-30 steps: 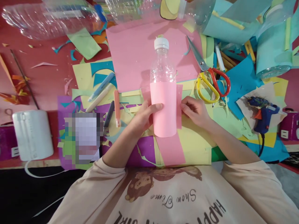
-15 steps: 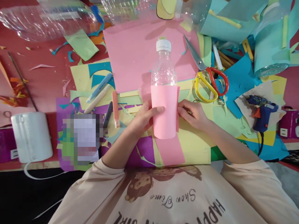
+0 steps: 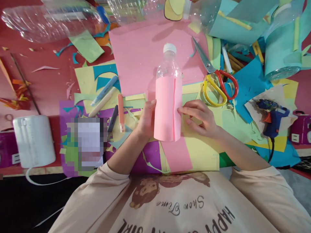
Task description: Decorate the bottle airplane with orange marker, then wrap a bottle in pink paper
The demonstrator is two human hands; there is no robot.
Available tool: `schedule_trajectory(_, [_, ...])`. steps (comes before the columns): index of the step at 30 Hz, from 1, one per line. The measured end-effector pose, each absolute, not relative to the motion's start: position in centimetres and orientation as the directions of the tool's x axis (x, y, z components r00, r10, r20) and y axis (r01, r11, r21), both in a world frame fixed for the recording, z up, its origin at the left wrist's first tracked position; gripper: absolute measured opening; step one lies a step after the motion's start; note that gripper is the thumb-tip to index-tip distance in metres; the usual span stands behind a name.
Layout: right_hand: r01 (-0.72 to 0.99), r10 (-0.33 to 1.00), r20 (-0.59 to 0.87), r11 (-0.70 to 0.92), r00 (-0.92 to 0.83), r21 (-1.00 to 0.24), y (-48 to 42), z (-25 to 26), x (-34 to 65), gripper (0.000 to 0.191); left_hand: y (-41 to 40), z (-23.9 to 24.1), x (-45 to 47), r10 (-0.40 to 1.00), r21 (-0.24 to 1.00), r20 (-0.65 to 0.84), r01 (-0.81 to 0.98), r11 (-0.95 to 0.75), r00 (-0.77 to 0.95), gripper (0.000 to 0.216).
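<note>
A clear plastic bottle [image 3: 168,66] with a white cap lies in front of me, its lower body wrapped in a pink paper sleeve [image 3: 166,110]. The sleeve's two edges meet in a seam on top. My left hand [image 3: 145,118] grips the bottle's left side, fingers behind it. My right hand [image 3: 199,118] rests at the right side, fingers spread and its fingertips touching the pink sleeve near the seam.
Red-and-yellow scissors [image 3: 216,81] lie just right of the bottle. A blue glue gun [image 3: 273,115] sits far right. Markers [image 3: 104,94] and an orange cutter [image 3: 120,111] lie left. A large pink sheet [image 3: 138,55], paper scraps, big clear bottles [image 3: 51,19] and a white roll [image 3: 34,140] surround.
The loose right flap of pink paper has been folded over onto the bottle, closing the sleeve. The left thumb has slipped off the front to the side. The bottle has tilted slightly.
</note>
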State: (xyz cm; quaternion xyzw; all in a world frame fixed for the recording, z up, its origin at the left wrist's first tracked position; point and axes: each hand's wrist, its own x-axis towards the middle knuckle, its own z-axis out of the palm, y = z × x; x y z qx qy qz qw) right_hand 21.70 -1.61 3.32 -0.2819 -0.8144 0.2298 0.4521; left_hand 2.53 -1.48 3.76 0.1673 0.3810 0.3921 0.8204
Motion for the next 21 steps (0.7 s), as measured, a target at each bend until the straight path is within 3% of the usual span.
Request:
schedule_trajectory(6, [0.377,0.645,0.637,0.764,-0.422,-0.523,-1.6,3.3,21.9,0.035,-1.5,3.6,3.1,0.753,0.547,-0.488,-0.518,0.658,0.441,0.045])
schedule_trajectory(16, [0.392,0.636,0.64,0.771,-0.431,-0.501,-1.8,3.0,21.9,0.048,-2.2,2.9,2.9,0.665,0.563,-0.516,-0.371,0.739,0.54,0.068])
schedule_trajectory(21, [0.415,0.634,0.607,0.773,-0.48,-0.48,-1.8,2.7,22.2,0.04,-2.2,2.5,2.7,0.679,0.564,-0.539,-0.386,0.73,0.499,0.066])
